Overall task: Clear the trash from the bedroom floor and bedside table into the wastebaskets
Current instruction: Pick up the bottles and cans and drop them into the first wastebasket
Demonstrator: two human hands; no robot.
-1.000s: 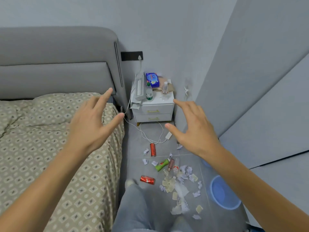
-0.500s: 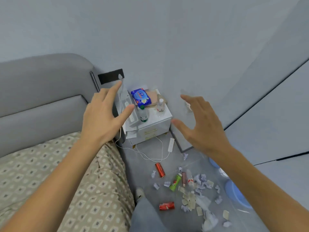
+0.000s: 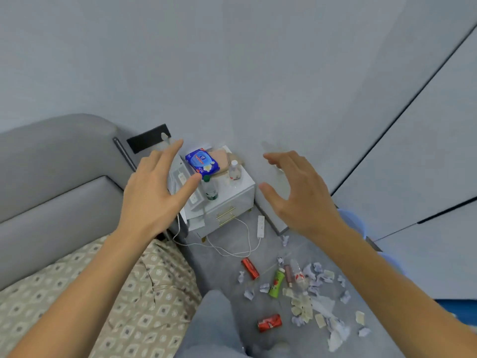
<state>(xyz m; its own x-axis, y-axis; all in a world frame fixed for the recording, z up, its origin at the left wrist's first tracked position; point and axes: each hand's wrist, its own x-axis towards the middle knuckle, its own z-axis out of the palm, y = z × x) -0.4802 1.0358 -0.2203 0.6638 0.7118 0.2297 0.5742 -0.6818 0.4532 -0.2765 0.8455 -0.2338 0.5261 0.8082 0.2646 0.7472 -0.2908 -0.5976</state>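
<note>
Trash is strewn on the grey floor: two red cans (image 3: 249, 268) (image 3: 269, 322), a green bottle (image 3: 276, 282), a clear plastic bottle (image 3: 299, 276) and several crumpled paper scraps (image 3: 313, 310). The white bedside table (image 3: 232, 202) carries a blue wipes pack (image 3: 202, 161), a green-capped bottle (image 3: 209, 188) and a small clear bottle (image 3: 234, 171). My left hand (image 3: 152, 192) hovers open in front of the table's left side. My right hand (image 3: 299, 192) hovers open to the table's right. Neither hand holds anything. A blue wastebasket (image 3: 355, 218) is mostly hidden behind my right forearm.
The bed (image 3: 90, 293) with its patterned cover and grey headboard fills the left. White cables and a power strip (image 3: 260, 226) lie on the floor before the table. Grey wardrobe doors (image 3: 413, 151) close off the right. My leg in grey trousers (image 3: 214, 326) stands beside the bed.
The view has tilted further up and turned, so the table and the trash sit lower and more to the right. Both hands stay raised and open, holding nothing.
</note>
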